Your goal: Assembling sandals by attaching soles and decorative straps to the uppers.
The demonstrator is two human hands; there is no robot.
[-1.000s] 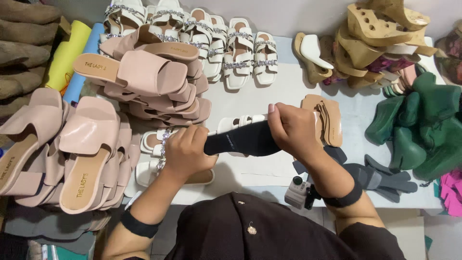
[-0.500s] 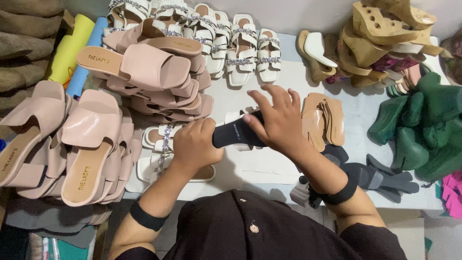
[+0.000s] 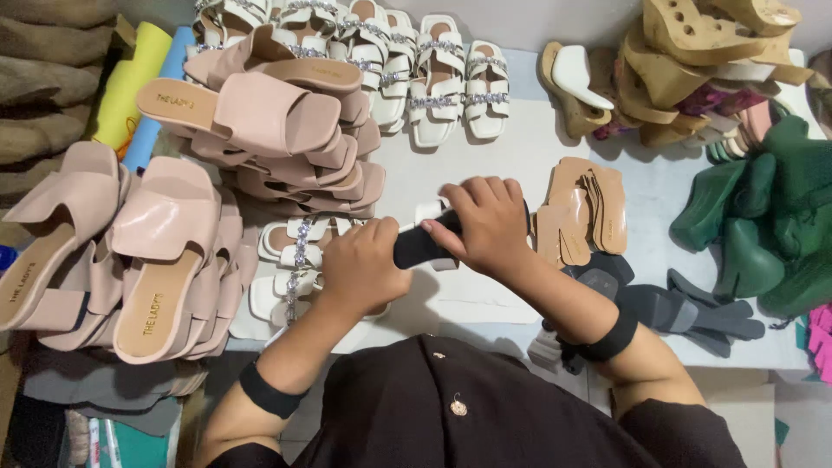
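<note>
The person wears a dark brown, almost black top with short sleeves that end above the elbows. Two small pale, metallic-looking ornaments sit down its front, one larger than the other; they may be buttons or pins, the view is too coarse to say. A snug black band circles each forearm. The left hand [image 3: 364, 269] and right hand [image 3: 485, 227] are bare, without rings.

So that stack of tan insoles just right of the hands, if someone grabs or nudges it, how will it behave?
The tan insoles look thin and flat, so probably light and somewhat bendy. They lie fanned and overlapping, not squared up, so a push would likely slide them apart across the white tabletop. Lifting one from the loose pile may drag its neighbours along.
</note>
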